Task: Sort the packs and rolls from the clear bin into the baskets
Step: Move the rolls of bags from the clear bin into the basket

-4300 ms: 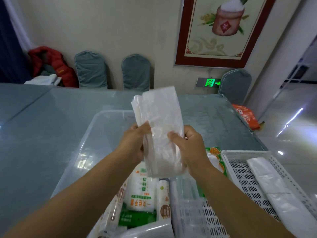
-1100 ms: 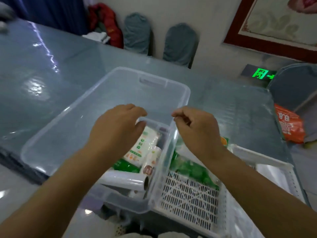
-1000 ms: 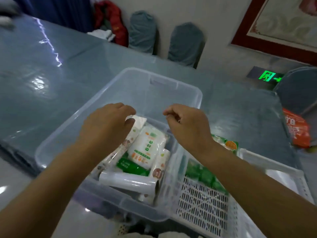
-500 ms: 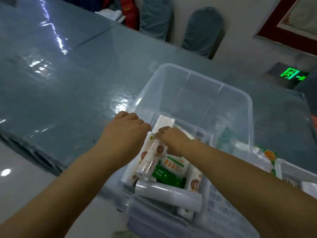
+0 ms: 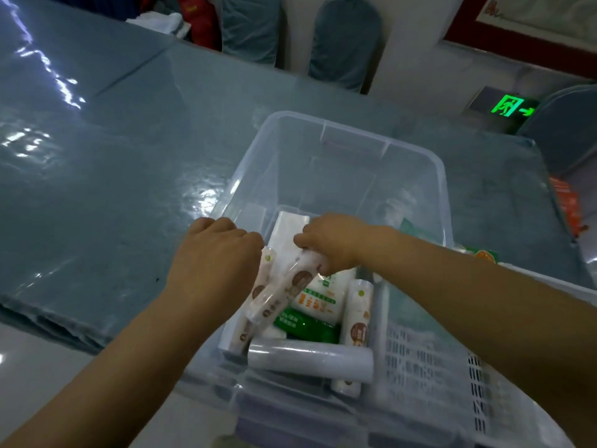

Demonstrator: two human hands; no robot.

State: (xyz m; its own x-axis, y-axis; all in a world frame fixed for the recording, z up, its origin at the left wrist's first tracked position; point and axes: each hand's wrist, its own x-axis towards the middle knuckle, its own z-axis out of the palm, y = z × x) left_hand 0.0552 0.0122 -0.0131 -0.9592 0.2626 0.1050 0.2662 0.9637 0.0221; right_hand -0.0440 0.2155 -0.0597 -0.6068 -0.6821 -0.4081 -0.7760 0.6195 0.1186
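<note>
Plastic-wrapped roll [image 5: 281, 291], pinched by the right hand [image 5: 326, 244] inside the clear bin [image 5: 416, 163], should be lifted straight before the curled left hand [image 5: 214, 253] assists.

My left hand [image 5: 214, 253] hides its own fingertips; the white basket [image 5: 429, 367] runs off the frame's right edge, contents blurred.

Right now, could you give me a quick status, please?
Right hand grips a roll. Left hand beside it, grip unclear. Both in the bin. Nothing blocking.
</note>
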